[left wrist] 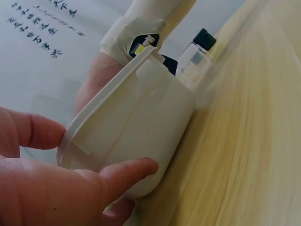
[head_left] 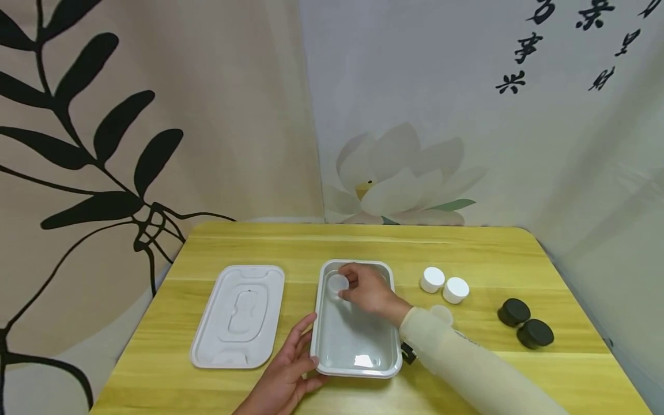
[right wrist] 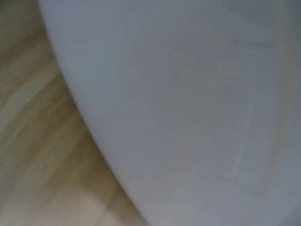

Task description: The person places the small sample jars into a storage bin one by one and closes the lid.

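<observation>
A white rectangular box (head_left: 358, 346) with a raised rim stands open-topped in the middle of the table. My right hand (head_left: 370, 291) reaches over it from the right and pinches a small round jar with a pale, translucent top (head_left: 338, 283) near the box's far left corner. The jar's lower part is hard to make out. At the box's near left side, my left hand (head_left: 293, 369) touches the wall with extended fingers. In the left wrist view, the thumb (left wrist: 134, 174) lies along the outer wall. The right wrist view shows only blurred box wall (right wrist: 178, 122) and tabletop.
A white lid (head_left: 241, 317) lies flat left of the box. Two white-capped jars (head_left: 432, 279) stand to the right, with a pale round top (head_left: 442, 314) by the right sleeve. Farther right are two black-capped jars (head_left: 513, 312). Behind the table (head_left: 290, 242) hangs a printed curtain.
</observation>
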{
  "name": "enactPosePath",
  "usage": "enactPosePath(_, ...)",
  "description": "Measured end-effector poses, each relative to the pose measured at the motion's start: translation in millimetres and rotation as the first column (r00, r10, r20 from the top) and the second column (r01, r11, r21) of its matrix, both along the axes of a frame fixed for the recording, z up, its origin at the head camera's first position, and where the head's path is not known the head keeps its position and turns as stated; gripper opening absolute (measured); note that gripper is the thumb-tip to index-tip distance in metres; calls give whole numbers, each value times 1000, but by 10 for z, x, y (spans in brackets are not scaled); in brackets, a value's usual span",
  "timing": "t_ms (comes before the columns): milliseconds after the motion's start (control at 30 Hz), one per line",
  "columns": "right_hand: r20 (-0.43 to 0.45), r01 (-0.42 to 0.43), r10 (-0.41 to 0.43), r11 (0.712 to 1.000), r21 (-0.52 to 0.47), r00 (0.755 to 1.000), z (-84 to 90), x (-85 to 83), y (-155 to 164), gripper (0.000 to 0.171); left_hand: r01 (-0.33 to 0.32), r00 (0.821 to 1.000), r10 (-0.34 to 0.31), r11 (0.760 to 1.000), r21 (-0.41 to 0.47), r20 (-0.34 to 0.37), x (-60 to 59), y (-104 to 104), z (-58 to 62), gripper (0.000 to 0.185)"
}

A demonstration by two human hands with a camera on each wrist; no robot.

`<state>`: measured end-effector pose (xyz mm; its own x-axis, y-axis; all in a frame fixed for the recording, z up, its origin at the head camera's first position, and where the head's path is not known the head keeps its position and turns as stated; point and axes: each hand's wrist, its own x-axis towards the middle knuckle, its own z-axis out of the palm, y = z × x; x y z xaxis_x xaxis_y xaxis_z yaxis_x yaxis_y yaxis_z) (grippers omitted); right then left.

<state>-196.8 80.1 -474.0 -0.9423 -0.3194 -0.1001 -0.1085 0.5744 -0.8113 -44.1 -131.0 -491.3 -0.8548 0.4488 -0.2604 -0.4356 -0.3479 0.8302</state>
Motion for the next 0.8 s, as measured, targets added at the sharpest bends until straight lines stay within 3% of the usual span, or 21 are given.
enactPosePath(267, 50, 26, -25, 999, -25, 998, 215, 35, 88, 47, -24, 1000, 24, 1000, -3, -9, 16, 27, 12, 79)
enactPosePath(400, 68, 37, -30, 994, -106, 997, 304, 62, 185, 46, -36, 999, 36, 999, 3, -5, 16, 36, 13, 77)
enactPosePath(600, 126, 67, -29, 950, -305, 992, 352, 122, 420, 47, -50, 999, 50, 999, -8, -8, 25, 46, 7, 76)
enactPosePath(800, 178, 114, -44, 908, -403, 983, 427, 317, 782, 53, -62, 998, 62, 998, -8, -6, 50, 66, 31, 77)
